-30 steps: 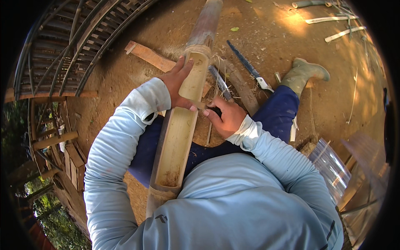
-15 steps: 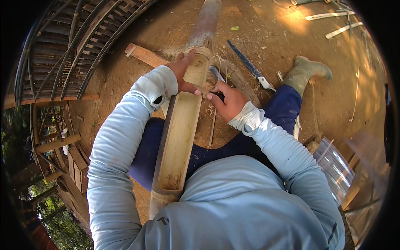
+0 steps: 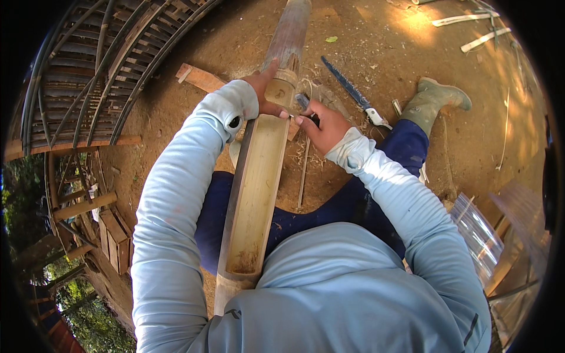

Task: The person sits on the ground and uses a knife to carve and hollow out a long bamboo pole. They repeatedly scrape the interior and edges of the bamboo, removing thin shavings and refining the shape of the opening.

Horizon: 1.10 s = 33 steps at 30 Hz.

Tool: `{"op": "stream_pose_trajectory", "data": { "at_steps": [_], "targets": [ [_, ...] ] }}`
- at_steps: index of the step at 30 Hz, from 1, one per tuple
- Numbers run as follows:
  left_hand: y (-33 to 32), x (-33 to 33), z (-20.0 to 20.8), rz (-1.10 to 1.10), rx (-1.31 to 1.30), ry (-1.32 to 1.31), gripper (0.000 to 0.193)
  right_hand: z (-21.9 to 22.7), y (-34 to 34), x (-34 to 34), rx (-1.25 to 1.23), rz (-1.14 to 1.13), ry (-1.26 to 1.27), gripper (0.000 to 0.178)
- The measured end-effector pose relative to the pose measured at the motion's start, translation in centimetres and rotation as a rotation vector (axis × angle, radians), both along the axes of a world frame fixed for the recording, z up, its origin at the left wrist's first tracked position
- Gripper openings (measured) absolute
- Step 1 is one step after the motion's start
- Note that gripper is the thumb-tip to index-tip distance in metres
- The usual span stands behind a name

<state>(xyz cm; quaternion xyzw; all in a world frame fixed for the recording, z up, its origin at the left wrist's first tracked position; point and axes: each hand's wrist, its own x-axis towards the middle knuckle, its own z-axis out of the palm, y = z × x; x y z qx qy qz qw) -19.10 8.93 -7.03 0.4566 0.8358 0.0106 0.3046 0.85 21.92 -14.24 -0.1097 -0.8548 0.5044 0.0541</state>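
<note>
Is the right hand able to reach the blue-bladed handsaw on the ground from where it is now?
Probably yes. The handsaw lies on bare dirt just beyond the right hand, nothing between them, but that hand now holds a tool against the split bamboo.

The split bamboo trough (image 3: 256, 194) is pale yellow wood, smooth and matt inside, its outer skin darker and duller. The hand saw (image 3: 352, 92) has a blue blade, probably painted metal. The boot (image 3: 435, 103) looks like matt green rubber. The dirt ground (image 3: 412, 53) is rough, strewn with dry shavings.
</note>
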Motion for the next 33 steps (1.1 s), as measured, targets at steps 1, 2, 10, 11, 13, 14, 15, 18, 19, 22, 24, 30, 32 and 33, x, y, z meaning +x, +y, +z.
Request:
{"op": "stream_pose_trajectory", "data": {
  "at_steps": [1,2,10,11,13,14,15,18,19,22,24,30,32,33],
  "targets": [
    [0.3,-0.2,-0.2,0.013,-0.007,-0.005,0.136,-0.4,0.2,-0.2,0.000,-0.013,0.034,0.030],
    [0.6,-0.3,-0.2,0.025,-0.014,-0.011,0.136,-0.6,0.4,-0.4,0.000,-0.025,0.067,0.030],
    [2.5,-1.3,-1.6,0.116,-0.097,0.098,0.136,-0.4,2.1,-2.4,-0.017,-0.029,-0.046,0.034],
    [2.6,-1.5,-1.8,0.119,-0.090,0.108,0.136,-0.5,2.2,-2.5,-0.013,-0.028,-0.045,0.034],
    [2.8,-1.8,-2.2,0.116,-0.098,0.100,0.136,-1.0,2.3,-2.7,0.000,-0.025,-0.028,0.034],
    [2.9,-1.9,-2.2,0.114,-0.099,0.098,0.135,-1.2,2.4,-2.8,0.010,-0.025,-0.017,0.034],
    [3.1,-1.9,-2.1,0.126,-0.097,0.095,0.135,-1.4,2.5,-3.0,0.014,-0.035,-0.018,0.034],
    [3.4,-1.8,-1.9,0.151,-0.102,0.110,0.133,-1.8,2.4,-3.6,0.040,-0.061,0.011,0.033],
    [3.4,-1.9,-2.0,0.157,-0.110,0.129,0.133,-1.9,2.3,-3.7,0.057,-0.064,0.038,0.032],
    [2.2,-1.7,-1.8,0.171,-0.014,0.112,0.131,-1.7,1.7,-3.5,0.060,-0.099,0.075,0.031],
    [1.5,-0.4,-0.4,0.181,0.070,0.027,0.136,-3.5,1.5,-2.6,-0.045,-0.157,0.120,0.036],
    [-6.8,4.9,1.4,0.125,0.320,-0.292,0.148,-10.1,-1.0,-0.2,-0.747,-0.617,-0.079,0.040],
    [-7.6,5.3,1.7,0.118,0.276,-0.265,0.147,-9.1,-1.8,-0.6,-0.621,-0.618,0.026,0.040],
    [-7.9,5.4,2.1,0.115,0.256,-0.251,0.147,-7.3,-2.3,-1.0,-0.556,-0.615,0.080,0.040]
  ]
}}
